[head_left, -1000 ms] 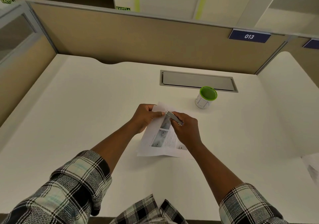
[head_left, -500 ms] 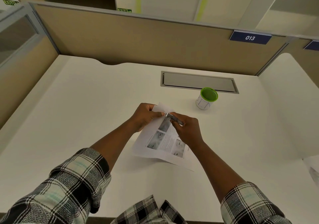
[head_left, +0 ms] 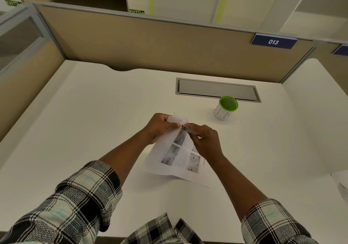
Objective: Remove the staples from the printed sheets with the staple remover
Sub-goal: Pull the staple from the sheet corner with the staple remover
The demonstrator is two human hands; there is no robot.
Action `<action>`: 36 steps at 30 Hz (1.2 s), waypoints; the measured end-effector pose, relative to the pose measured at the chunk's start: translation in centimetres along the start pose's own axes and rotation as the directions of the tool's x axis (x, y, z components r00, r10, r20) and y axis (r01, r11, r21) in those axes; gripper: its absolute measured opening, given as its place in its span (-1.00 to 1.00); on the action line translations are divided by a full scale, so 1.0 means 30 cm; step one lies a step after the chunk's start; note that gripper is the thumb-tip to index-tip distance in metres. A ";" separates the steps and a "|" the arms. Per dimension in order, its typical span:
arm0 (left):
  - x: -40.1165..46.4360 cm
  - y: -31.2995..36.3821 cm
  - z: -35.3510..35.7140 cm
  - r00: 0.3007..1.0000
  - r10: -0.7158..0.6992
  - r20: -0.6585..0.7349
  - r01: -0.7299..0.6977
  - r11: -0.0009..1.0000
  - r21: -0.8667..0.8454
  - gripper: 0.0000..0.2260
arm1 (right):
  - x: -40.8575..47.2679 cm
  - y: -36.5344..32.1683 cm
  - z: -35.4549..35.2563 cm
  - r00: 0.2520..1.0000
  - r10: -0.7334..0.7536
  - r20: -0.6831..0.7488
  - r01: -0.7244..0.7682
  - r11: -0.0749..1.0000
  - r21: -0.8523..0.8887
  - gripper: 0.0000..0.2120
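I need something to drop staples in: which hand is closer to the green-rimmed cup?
Right. The right hand is just below-left of the cup; the left hand sits farther left.

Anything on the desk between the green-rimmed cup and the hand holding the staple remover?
No. In the head view, only bare white desk lies between the cup and the right hand.

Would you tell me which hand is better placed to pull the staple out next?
The right hand: it already grips the staple remover, whose tip sits at the sheets' top corner. The left hand pinches that corner, steadying it.
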State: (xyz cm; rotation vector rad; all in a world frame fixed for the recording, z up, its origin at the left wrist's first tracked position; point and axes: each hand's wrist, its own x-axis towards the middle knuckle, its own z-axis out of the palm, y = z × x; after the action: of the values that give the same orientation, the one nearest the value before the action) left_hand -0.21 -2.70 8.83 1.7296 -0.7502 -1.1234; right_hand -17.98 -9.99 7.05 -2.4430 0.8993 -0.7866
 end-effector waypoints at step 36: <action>0.056 -0.047 -0.073 0.951 0.255 0.174 -0.309 0.772 0.556 -0.92 | 0.056 0.181 0.031 0.907 0.411 0.087 -0.416 0.909 0.038 -0.87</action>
State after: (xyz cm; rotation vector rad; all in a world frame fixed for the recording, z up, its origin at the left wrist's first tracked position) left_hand 2.50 -2.76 7.30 1.9700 -1.4793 -0.8054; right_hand -18.77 -14.78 3.98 -2.1061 1.2885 -0.5489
